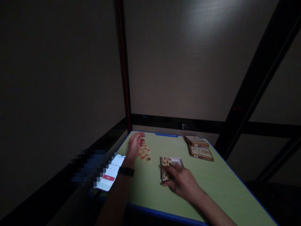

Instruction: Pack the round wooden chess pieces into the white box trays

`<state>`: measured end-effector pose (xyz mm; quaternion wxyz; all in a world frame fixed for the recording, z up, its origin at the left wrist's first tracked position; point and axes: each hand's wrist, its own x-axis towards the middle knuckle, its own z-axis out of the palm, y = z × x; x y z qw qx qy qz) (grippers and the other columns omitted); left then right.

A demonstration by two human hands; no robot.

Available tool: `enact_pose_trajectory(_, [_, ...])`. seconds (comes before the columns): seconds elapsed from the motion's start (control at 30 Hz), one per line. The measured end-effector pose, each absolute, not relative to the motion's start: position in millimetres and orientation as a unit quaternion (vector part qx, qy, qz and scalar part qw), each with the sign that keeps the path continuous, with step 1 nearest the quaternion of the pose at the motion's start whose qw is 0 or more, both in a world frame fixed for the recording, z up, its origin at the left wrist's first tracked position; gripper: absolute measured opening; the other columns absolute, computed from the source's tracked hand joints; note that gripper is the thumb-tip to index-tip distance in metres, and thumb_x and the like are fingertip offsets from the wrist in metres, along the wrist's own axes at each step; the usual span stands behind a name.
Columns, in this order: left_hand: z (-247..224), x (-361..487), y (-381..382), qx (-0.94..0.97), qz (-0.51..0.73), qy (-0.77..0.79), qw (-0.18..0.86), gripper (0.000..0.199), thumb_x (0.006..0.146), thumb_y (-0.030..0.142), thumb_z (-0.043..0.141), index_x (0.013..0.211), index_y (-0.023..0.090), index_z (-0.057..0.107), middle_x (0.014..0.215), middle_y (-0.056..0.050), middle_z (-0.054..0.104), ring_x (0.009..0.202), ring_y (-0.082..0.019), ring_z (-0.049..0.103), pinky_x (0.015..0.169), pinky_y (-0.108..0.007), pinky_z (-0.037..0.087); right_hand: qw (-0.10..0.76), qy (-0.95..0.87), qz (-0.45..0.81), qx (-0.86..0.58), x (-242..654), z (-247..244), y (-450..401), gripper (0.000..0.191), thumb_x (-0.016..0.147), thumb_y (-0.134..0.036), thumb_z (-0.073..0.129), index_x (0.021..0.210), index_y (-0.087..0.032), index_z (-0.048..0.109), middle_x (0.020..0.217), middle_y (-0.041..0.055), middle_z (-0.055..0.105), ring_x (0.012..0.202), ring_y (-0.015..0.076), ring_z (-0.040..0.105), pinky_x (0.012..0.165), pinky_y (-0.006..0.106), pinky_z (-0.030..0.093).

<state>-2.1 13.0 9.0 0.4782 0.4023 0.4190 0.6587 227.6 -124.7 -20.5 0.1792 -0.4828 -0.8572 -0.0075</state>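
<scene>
Surrounding you: plain walls (pixel 176 69) are rising behind the counter, with dark posts and rails crossing them.
Counter: the pale green counter (pixel 150 191) with the blue rim is spreading out before you, carrying the pieces, the box tray and the cartons.
Right hand: your right hand (pixel 184 182) is reaching over the box tray, thumb and fingers standing apart, a fingertip touching the dark-marked pieces; you can't tell from here whether it is gripping one.
Left hand: your left hand (pixel 135 142) is hovering or resting at the far left, fingers loosely curved beside the red-marked pieces; whether it is holding any, you cannot tell.
Cartons: two printed cartons (pixel 201 153) are lying at the far right, overlapping.
Phone: the phone (pixel 111 172) is glowing at the left edge by your forearm, its screen showing digits and a red button.
Box tray: the box tray (pixel 176 160) is sitting open near the middle, partly covered by your right hand.
Wristband: a black wristband (pixel 126 171) is circling your left wrist.
Pieces: dark-marked pieces (pixel 164 159) are filling the tray's left part; red-marked pieces (pixel 142 158) are lying loose beside your left hand, with one dark-marked piece (pixel 148 159) sitting nearest you.
</scene>
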Motion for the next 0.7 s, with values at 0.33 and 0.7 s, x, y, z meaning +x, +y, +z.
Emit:
enact_pose_trajectory(0.33, [18, -52, 14, 0.792, 0.098, 0.602, 0.022, 0.035, 0.080, 0.007, 0.053, 0.106, 0.019, 0.073, 0.114, -0.012, 0.067, 0.108, -0.024, 0.063, 0.095, -0.030, 0.046, 0.376, -0.817, -0.095, -0.426, 237, -32, -119, 0.024, 0.099, -0.031, 0.046, 0.102, -0.017, 0.065, 0.080, 0.0076, 0.071, 0.069, 0.0191, 0.067, 0.063, 0.028, 0.050])
enact_pose_trajectory(0.7, [17, -39, 13, 0.813, -0.014, 0.582, -0.005, 0.027, 0.088, 0.007, 0.044, 0.094, 0.014, 0.069, 0.104, -0.015, 0.065, 0.098, -0.023, 0.065, 0.086, -0.030, 0.048, 0.391, -0.803, -0.123, -0.433, 241, -37, -115, 0.024, 0.098, -0.024, 0.043, 0.102, -0.016, 0.066, 0.075, 0.0066, 0.070, 0.064, 0.0177, 0.066, 0.060, 0.026, 0.048])
